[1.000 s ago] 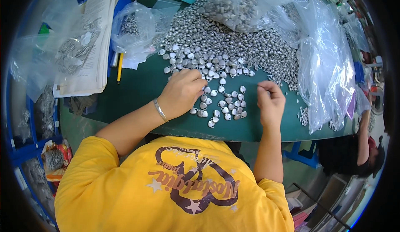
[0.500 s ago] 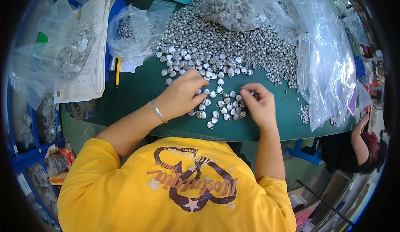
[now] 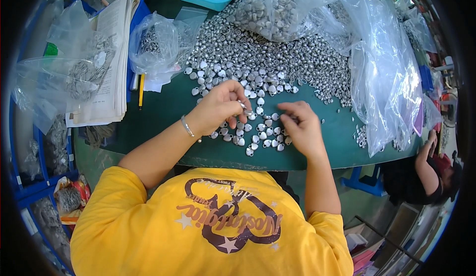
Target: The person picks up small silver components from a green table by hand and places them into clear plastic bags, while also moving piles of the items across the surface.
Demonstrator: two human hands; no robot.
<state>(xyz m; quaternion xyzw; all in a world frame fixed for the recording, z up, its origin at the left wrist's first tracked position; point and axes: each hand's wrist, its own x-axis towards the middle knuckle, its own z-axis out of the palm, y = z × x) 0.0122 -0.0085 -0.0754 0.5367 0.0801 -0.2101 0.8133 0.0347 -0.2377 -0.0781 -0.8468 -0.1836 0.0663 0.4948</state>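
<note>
My left hand (image 3: 224,108), with a silver bangle at the wrist, pinches a small silver heart-shaped charm (image 3: 243,105). More heart charms lie right by its fingertips. Across from it, my right hand (image 3: 301,126) hovers at the right side of a loose group of heart charms (image 3: 255,138) near the table's front edge. Its thumb and forefinger are apart, and nothing shows between them; the other fingers are partly hidden. Beyond both hands, larger heart charms (image 3: 238,73) fringe a wide heap of small rounded metal pieces (image 3: 317,60). One small piece (image 3: 323,121) shows right of my right hand.
A clear bag of metal pieces (image 3: 270,16) sits on the heap, with a turquoise basket (image 3: 210,1) behind it. Crumpled plastic sheeting (image 3: 386,78) covers the right side. At left are another bag (image 3: 153,40), a yellow pencil (image 3: 141,91) and stacked papers (image 3: 111,53). Another person's arm (image 3: 426,164) appears far right.
My left hand has lifted slightly, and a charm now shows in its pinch. My right hand has shifted a little left and its thumb and forefinger have parted.
</note>
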